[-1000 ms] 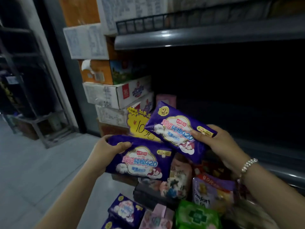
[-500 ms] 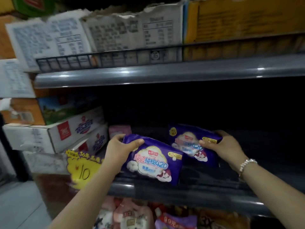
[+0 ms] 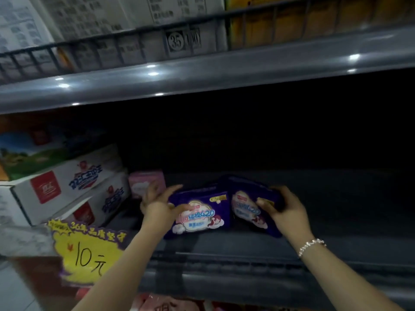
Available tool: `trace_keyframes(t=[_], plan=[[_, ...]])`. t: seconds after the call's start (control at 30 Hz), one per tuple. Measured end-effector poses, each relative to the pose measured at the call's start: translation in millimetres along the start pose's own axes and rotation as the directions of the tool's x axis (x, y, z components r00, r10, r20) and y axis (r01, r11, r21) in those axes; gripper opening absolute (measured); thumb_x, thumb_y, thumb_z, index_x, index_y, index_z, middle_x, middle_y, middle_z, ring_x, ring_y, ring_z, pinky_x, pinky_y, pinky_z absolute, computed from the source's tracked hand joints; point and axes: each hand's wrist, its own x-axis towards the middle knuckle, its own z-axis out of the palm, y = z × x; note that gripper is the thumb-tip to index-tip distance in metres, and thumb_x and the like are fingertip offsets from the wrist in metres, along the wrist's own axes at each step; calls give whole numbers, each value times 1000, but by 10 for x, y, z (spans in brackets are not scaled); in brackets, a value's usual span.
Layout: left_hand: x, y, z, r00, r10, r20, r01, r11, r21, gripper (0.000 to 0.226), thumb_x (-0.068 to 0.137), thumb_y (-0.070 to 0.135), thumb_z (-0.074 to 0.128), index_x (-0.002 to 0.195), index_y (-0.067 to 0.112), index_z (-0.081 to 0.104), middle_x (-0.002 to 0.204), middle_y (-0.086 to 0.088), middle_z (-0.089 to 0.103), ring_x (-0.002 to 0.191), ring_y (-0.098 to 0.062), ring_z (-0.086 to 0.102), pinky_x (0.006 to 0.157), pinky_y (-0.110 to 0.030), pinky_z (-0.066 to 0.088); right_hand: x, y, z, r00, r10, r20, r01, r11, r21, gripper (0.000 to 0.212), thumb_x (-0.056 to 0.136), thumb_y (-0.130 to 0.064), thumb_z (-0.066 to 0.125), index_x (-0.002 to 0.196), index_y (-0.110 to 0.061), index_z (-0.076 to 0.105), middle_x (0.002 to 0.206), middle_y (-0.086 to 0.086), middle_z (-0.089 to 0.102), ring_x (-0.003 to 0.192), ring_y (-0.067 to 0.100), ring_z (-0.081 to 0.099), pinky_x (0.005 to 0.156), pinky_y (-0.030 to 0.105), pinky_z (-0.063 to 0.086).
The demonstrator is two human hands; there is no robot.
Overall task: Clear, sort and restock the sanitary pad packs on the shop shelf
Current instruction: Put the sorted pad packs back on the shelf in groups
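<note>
Two purple sanitary pad packs stand side by side on the dark middle shelf [image 3: 336,241]. My left hand [image 3: 157,204] holds the left purple pack [image 3: 199,217] by its left end, fingers over the top edge and thumb on the front. My right hand [image 3: 284,211], with a bracelet at the wrist, grips the right purple pack [image 3: 243,209] round its right end. That pack leans a little against the other one. A pink pack [image 3: 143,181] stands at the back left of the same shelf, just behind my left hand.
White cartons [image 3: 67,182] are stacked left of the shelf, with a yellow 10-yuan price sign [image 3: 89,252] in front of them. The upper shelf's grey lip [image 3: 224,70] carries a wire rail and boxes. More packs [image 3: 166,304] show below the shelf's front edge.
Both hands have carried the purple packs from above the lower pile up and into the middle shelf, where the packs now rest next to each other. The view has tilted upward.
</note>
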Motion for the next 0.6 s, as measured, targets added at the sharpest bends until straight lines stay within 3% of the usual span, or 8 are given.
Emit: trace_keyframes(t=[0.03, 0.1, 0.23, 0.4, 0.5, 0.6], plan=[[-8, 54, 27, 997, 79, -3, -77, 983, 164, 62, 74, 51, 73, 131, 41, 53, 154, -3, 23, 145, -22, 8, 114, -40, 9, 2, -2, 1, 1000, -14, -3, 14, 1000, -24, 40, 78, -29, 78, 113, -20, 60, 105, 4, 60, 96, 18, 56, 80, 28, 43], [-24, 175, 146, 978, 202, 56, -210, 932, 296, 62, 78, 58, 66, 136, 45, 48, 156, 6, 20, 144, -17, 9, 110, -36, 2, 2, -20, -4, 999, -29, -23, 27, 997, -70, 41, 80, -30, 76, 115, -17, 60, 103, 4, 55, 91, 15, 51, 76, 24, 38], [2, 304, 427, 977, 117, 176, -168, 937, 307, 72, 78, 69, 57, 143, 51, 30, 152, 10, 22, 141, -16, 14, 116, -39, 6, -33, -38, -2, 998, -37, -43, 34, 996, -87, 43, 80, -32, 76, 118, -17, 60, 104, 6, 53, 89, 13, 48, 74, 23, 36], [264, 195, 508, 973, 160, 164, -192, 961, 199, 70, 76, 58, 69, 139, 47, 40, 140, 3, 27, 133, -24, 18, 117, -38, 9, -26, -16, 11, 998, -28, -64, 20, 991, -131, 43, 83, -39, 71, 120, -18, 60, 108, 9, 56, 91, 22, 55, 70, 28, 38], [417, 134, 533, 949, 229, 215, -284, 918, 275, 76, 78, 56, 68, 144, 45, 33, 143, 0, 24, 138, -23, 13, 118, -50, 0, -27, -9, 2, 993, -20, -117, 3, 991, -136, 41, 85, -36, 70, 119, -17, 60, 109, 11, 54, 88, 25, 56, 68, 28, 38], [593, 121, 591, 940, 211, 267, -296, 894, 337, 80, 82, 51, 66, 149, 44, 23, 151, -3, 18, 144, -23, 8, 113, -60, -12, -22, 28, 0, 983, -21, -181, -1, 992, -124, 38, 85, -30, 71, 117, -12, 61, 104, 11, 52, 86, 29, 56, 68, 28, 37]])
